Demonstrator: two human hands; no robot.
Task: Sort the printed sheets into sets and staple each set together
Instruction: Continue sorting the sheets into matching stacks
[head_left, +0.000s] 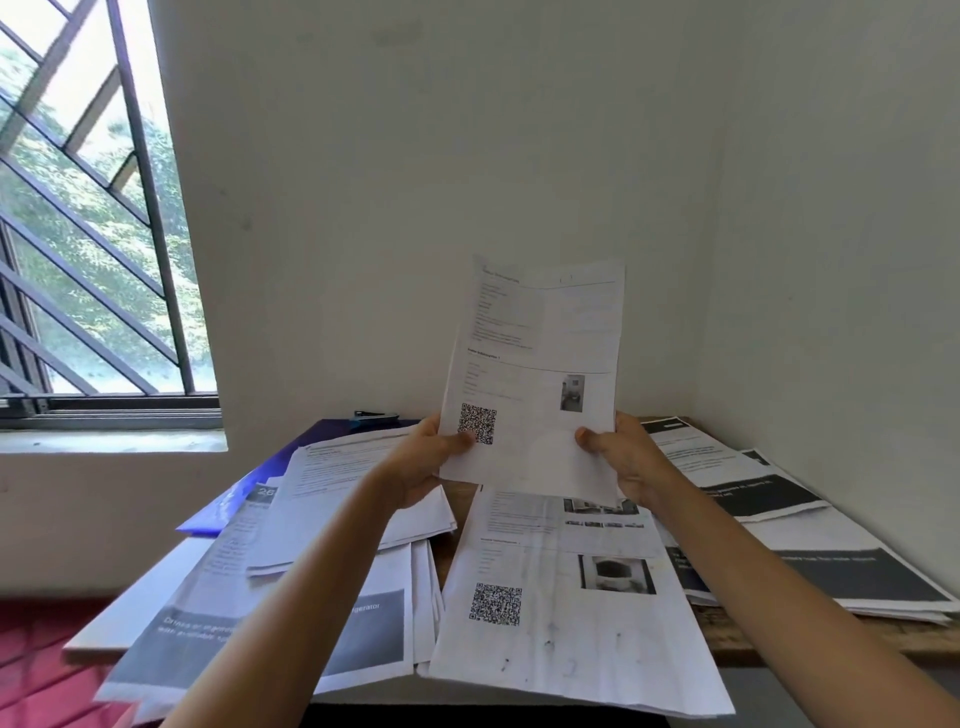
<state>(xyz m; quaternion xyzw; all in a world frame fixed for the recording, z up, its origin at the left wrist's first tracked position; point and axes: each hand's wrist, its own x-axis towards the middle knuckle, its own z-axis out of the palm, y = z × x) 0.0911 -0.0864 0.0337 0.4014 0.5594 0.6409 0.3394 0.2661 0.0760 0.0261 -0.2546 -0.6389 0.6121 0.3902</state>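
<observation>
Head view: QR-code sheet (540, 358) raised above the table (810, 642), sorting under way.
Grip: left hand (423, 462) and right hand (631, 465) each pinch a lower corner, thumbs on the front. The page stands upright, likely to read it and choose a pile. The middle pile (561, 613) directly below shows a matching QR layout; left pile (291, 613) and right pile (789, 525) differ. A dark object (376, 415) at the back edge, maybe the stapler, lies untouched.

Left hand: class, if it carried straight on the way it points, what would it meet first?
Apart from the sheet it grips, the left hand points forward over the table; the way looks free up to the wall, though depth is unclear.
</observation>
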